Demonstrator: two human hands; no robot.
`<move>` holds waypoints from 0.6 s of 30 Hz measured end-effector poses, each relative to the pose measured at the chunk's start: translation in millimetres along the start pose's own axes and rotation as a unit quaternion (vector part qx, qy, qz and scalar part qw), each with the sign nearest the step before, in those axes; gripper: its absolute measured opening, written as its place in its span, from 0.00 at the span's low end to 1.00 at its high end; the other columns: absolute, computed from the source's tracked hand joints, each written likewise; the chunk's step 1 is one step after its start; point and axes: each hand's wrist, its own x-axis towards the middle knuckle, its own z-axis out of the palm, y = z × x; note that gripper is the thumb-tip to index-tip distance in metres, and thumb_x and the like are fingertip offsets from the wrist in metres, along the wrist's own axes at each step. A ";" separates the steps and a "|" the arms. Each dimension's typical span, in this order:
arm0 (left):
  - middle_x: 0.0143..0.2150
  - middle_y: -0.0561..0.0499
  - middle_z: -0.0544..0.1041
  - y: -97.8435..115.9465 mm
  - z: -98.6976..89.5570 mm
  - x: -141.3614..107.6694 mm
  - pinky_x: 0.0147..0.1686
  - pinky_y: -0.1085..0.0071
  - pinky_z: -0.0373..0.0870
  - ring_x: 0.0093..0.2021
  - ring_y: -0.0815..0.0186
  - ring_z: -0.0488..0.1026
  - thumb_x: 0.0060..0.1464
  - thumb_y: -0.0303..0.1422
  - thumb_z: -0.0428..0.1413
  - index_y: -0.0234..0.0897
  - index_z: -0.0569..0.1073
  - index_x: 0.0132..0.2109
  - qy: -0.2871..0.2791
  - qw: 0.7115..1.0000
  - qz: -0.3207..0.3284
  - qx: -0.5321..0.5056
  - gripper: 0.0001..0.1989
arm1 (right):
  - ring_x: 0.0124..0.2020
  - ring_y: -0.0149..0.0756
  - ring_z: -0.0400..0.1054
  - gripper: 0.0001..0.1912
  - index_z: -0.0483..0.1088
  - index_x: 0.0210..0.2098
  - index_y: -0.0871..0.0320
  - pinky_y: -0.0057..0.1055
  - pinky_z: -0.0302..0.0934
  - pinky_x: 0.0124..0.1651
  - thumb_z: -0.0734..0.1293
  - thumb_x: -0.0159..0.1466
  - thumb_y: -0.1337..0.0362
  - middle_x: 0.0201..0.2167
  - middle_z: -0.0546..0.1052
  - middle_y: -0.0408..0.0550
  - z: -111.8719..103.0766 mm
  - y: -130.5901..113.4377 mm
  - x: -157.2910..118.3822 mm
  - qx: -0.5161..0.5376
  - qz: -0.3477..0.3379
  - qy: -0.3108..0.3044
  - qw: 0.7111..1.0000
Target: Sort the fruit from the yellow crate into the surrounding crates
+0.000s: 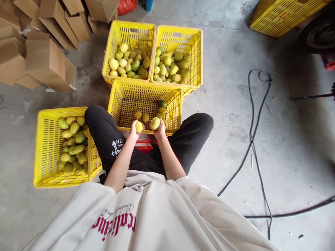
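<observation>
My left hand (135,130) is wrapped round a yellow fruit (139,127), and my right hand (160,130) grips a larger, paler yellow fruit (155,123). Both are held side by side, a little apart, over the near edge of a yellow crate (114,101) between my knees. Inside that crate, two yellowish fruits (145,117) lie near the middle and several more, one of them green (163,104), line its right side. The undersides of the held fruits are hidden by my palms.
Two crates of fruit (104,66) (201,59) stand beyond the middle one. Another filled crate (39,150) is at my left. Cardboard boxes (45,59) lie upper left. A black cable (252,139) crosses the floor at right, below a yellow crate (281,17) and a wheel (320,35).
</observation>
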 end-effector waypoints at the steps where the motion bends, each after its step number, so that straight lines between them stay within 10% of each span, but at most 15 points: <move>1: 0.25 0.51 0.81 0.3 0.3 -0.6 0.23 0.77 0.74 0.20 0.67 0.79 0.86 0.35 0.60 0.40 0.80 0.39 -0.001 1.000 0.000 0.002 0.19 | 0.29 0.39 0.81 0.16 0.78 0.44 0.51 0.32 0.82 0.34 0.64 0.88 0.54 0.30 0.85 0.43 0.6 -0.4 -0.8 0.007 0.003 0.001 1.000; 11: 0.23 0.52 0.78 1.1 -0.4 2.6 0.24 0.77 0.74 0.19 0.67 0.76 0.85 0.35 0.59 0.41 0.79 0.38 0.004 1.000 0.006 0.013 0.20 | 0.44 0.47 0.91 0.10 0.73 0.46 0.47 0.44 0.91 0.52 0.77 0.71 0.62 0.35 0.87 0.41 0.6 -6.4 -16.2 -0.030 0.011 -0.142 0.989; 18: 0.22 0.51 0.77 2.0 -1.7 4.1 0.24 0.76 0.73 0.19 0.67 0.76 0.87 0.36 0.57 0.41 0.78 0.34 -0.003 1.000 0.001 0.015 0.25 | 0.31 0.38 0.80 0.09 0.75 0.39 0.50 0.30 0.82 0.38 0.77 0.74 0.66 0.27 0.82 0.39 2.3 -3.8 -18.0 -0.107 0.010 -0.051 0.993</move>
